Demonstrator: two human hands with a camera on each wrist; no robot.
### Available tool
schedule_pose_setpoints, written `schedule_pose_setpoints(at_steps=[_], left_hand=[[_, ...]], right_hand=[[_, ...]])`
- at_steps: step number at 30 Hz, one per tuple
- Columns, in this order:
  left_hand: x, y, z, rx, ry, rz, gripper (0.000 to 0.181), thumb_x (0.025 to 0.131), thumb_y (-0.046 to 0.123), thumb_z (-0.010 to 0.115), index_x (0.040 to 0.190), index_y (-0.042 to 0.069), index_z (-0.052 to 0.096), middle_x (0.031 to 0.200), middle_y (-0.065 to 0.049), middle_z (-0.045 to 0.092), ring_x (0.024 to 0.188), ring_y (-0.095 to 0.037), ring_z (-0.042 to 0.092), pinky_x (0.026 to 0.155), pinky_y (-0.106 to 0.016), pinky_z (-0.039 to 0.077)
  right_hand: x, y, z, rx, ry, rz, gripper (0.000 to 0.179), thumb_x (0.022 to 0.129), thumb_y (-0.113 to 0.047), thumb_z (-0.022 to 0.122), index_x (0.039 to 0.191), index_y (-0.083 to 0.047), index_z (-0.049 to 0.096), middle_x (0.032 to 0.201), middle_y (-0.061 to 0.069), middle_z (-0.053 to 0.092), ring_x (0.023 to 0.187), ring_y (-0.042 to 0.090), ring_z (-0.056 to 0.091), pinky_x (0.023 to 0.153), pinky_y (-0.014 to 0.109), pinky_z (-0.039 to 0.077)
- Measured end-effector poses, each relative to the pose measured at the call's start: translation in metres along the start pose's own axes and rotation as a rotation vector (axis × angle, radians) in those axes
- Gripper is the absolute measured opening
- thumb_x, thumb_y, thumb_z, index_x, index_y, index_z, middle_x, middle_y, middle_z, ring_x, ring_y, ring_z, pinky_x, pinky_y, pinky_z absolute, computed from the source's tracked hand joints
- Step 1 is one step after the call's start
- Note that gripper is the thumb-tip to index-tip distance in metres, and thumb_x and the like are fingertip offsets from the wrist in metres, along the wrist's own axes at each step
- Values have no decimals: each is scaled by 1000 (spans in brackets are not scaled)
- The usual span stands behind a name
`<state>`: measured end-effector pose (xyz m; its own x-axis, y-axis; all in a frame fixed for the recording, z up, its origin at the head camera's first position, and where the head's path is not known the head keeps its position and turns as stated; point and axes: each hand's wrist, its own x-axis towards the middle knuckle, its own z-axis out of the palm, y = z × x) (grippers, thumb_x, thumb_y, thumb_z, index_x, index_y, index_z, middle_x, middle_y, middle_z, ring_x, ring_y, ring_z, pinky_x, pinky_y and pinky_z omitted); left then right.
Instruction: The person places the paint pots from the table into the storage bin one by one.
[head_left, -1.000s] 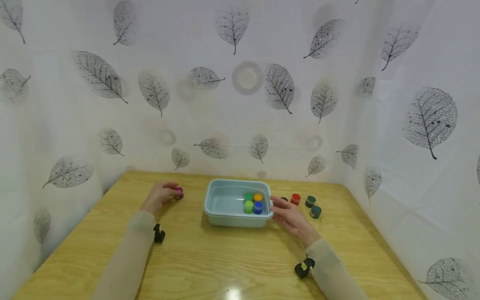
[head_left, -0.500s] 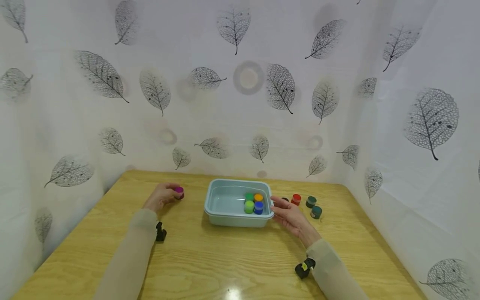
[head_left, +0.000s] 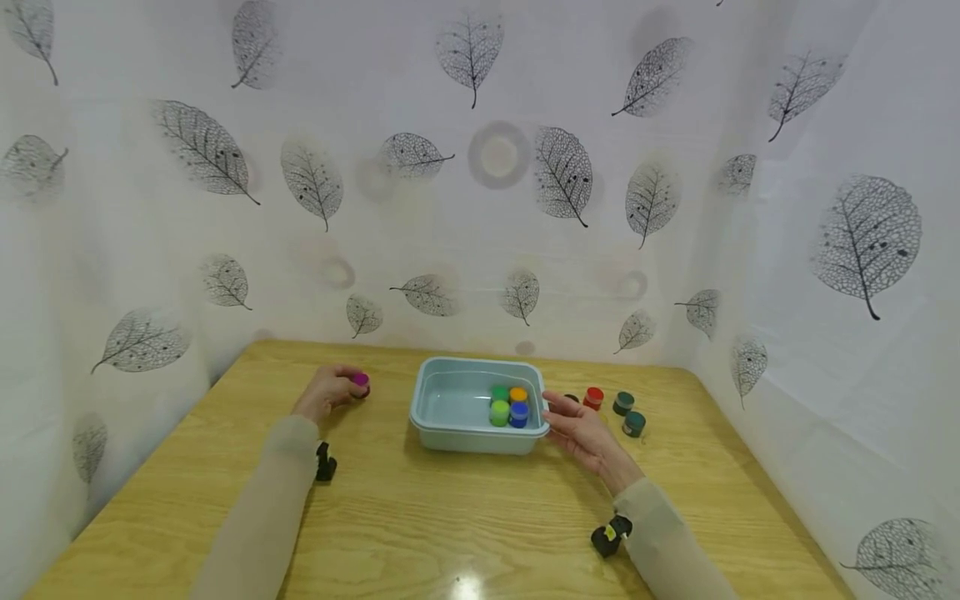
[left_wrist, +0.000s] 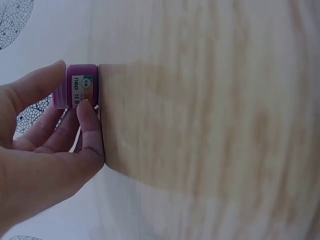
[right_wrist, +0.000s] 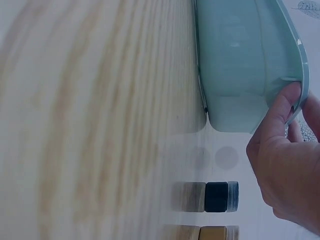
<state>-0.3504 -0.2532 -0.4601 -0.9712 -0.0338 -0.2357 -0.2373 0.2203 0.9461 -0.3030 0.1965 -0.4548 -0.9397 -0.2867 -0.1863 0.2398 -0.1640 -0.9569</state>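
At the left of the table, my left hand (head_left: 327, 392) holds a small purple paint jar (head_left: 361, 384) between thumb and fingers. Its "deli" label faces the left wrist camera, where the paint jar (left_wrist: 82, 86) stands at the table surface. A light blue plastic basin (head_left: 450, 442) sits mid-table. Fingers of my right hand (head_left: 588, 437) grip its right rim; in the right wrist view, fingertips lie under and over the basin's edge (right_wrist: 235, 107). Inside, toward the right end, are a green jar (head_left: 500, 393), an orange jar (head_left: 518, 396), a light green jar (head_left: 500, 413) and a blue jar (head_left: 518, 415).
Right of the basin stand a red jar (head_left: 593, 397), two dark green jars, one farther back (head_left: 623, 403) and one nearer (head_left: 633, 424), and a black jar (head_left: 572, 399) partly behind my right hand. A yellow-brown jar (right_wrist: 212, 233) shows in the right wrist view. Leaf-patterned curtains surround the wooden table (head_left: 420, 533).
Little differs. The whole head view has shifted slightly, and my left hand stays at the purple paint jar. My right hand keeps its place on the basin's rim.
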Motion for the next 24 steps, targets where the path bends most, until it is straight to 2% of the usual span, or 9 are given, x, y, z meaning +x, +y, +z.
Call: schedule_pose_setpoints(at_steps=[8, 13, 15, 19, 22, 24], left_hand=[[-4, 0, 0, 21, -4, 36, 54, 91, 3, 66, 138, -10, 45, 135, -27, 53, 101, -18, 63, 99, -39, 50], [-3, 4, 7, -43, 14, 29, 51, 89, 1, 67, 134, -11, 48, 125, -23, 61, 100, -20, 65, 104, -41, 48], [-4, 7, 12, -51, 45, 8, 51, 88, 2, 69, 134, -10, 49, 123, -21, 62, 101, -21, 63, 102, -41, 49], [-10, 11, 22, -7, 86, -17, 54, 90, 10, 70, 137, -6, 47, 129, -22, 58, 105, -22, 58, 91, -36, 47], [-14, 15, 28, -1, 86, 18, 53, 91, 12, 69, 136, -5, 47, 130, -24, 57, 102, -21, 61, 90, -37, 50], [-16, 20, 32, -17, 87, 51, 51, 92, 13, 69, 135, -5, 49, 128, -23, 58, 98, -19, 64, 94, -41, 51]], right_hand=[[0, 0, -1, 15, -15, 3, 59, 97, -4, 59, 151, -3, 35, 143, 19, 42, 111, 19, 63, 95, 32, 54], [0, -1, -3, 23, -4, 2, 59, 97, -4, 59, 150, -3, 36, 138, 17, 47, 108, 18, 64, 93, 30, 55], [0, -1, -4, 26, -1, 6, 59, 96, -4, 60, 150, -3, 36, 136, 16, 49, 106, 18, 64, 91, 29, 56], [-1, 2, -6, 19, 6, 10, 58, 96, -5, 60, 149, -2, 37, 135, 16, 50, 106, 18, 64, 89, 29, 56], [-1, 2, -5, 8, 11, 4, 57, 96, -5, 61, 148, -3, 39, 134, 15, 51, 106, 18, 63, 89, 28, 57], [-1, 0, -4, 2, 12, 0, 56, 96, -6, 61, 148, -3, 40, 134, 14, 51, 106, 17, 63, 89, 28, 56]])
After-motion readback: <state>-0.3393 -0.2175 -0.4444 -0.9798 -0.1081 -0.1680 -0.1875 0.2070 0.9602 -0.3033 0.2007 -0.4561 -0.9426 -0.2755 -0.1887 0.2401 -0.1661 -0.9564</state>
